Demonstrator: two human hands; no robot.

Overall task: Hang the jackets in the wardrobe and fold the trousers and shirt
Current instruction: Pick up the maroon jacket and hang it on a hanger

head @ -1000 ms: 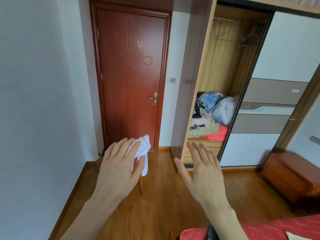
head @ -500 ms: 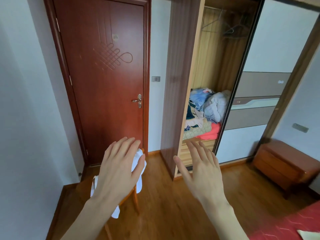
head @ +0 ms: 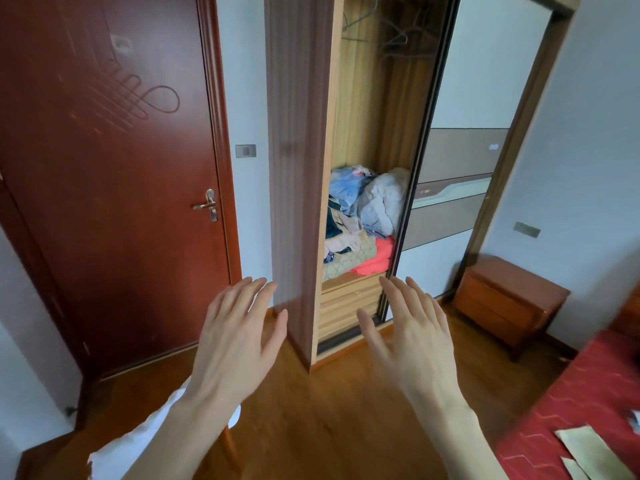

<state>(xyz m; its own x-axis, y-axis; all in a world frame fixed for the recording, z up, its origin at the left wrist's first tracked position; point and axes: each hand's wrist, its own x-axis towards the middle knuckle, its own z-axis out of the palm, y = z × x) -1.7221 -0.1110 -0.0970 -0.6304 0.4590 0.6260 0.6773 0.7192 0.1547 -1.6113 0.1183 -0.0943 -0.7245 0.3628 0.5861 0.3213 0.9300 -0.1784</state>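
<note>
The wardrobe (head: 298, 168) stands ahead with its sliding door (head: 450, 209) pushed aside. Empty hangers (head: 391, 32) hang on the rail at the top. A heap of clothes and bedding (head: 363, 216) fills its lower shelf. My left hand (head: 239, 341) and my right hand (head: 412, 337) are stretched out in front of me, fingers spread, holding nothing. A white garment (head: 138, 441) lies over a wooden chair under my left forearm, partly hidden by it.
A dark red door (head: 104, 168) is shut at the left. A low wooden bedside cabinet (head: 509, 303) stands right of the wardrobe. A bed with a red cover (head: 571, 410) and pale folded cloth (head: 592, 455) fills the bottom right corner. Wooden floor (head: 329, 410) lies between.
The view has moved closer to the wardrobe and turned right. The white garment and chair have slid down to the lower left, and more of the bed shows. Both hands stay open.
</note>
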